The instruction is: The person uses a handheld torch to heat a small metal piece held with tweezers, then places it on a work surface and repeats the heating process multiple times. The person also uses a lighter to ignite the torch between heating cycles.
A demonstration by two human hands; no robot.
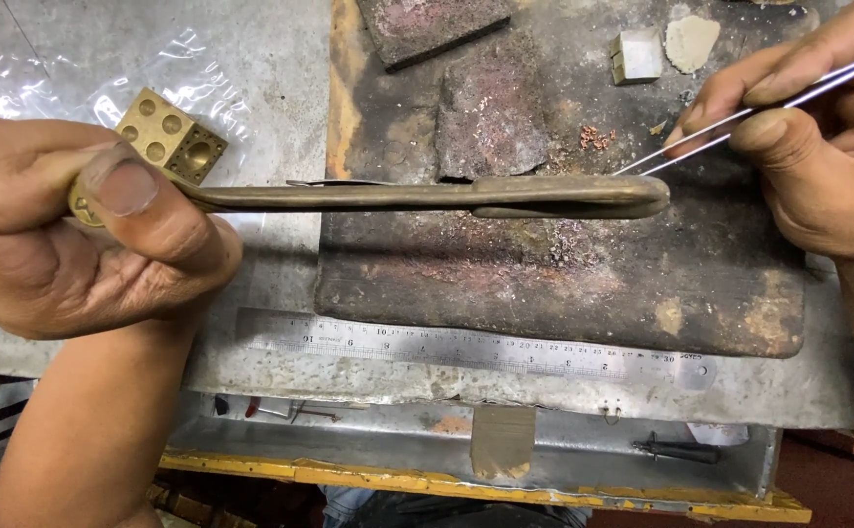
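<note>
Clear plastic sheet (104, 59) far left on the desk (280, 117), a brass cube (173, 137) peeking out behind the left hand (85, 225). That hand's fingers clench a long brown tool (427, 196), which stretches right over the scorched pad (564, 274). A steel ruler (466, 350) lies below it. A small metal block (635, 55) sits up top. The right hand (818, 147) pinches tweezers (740, 122), tips just beside the tool's end.
</note>
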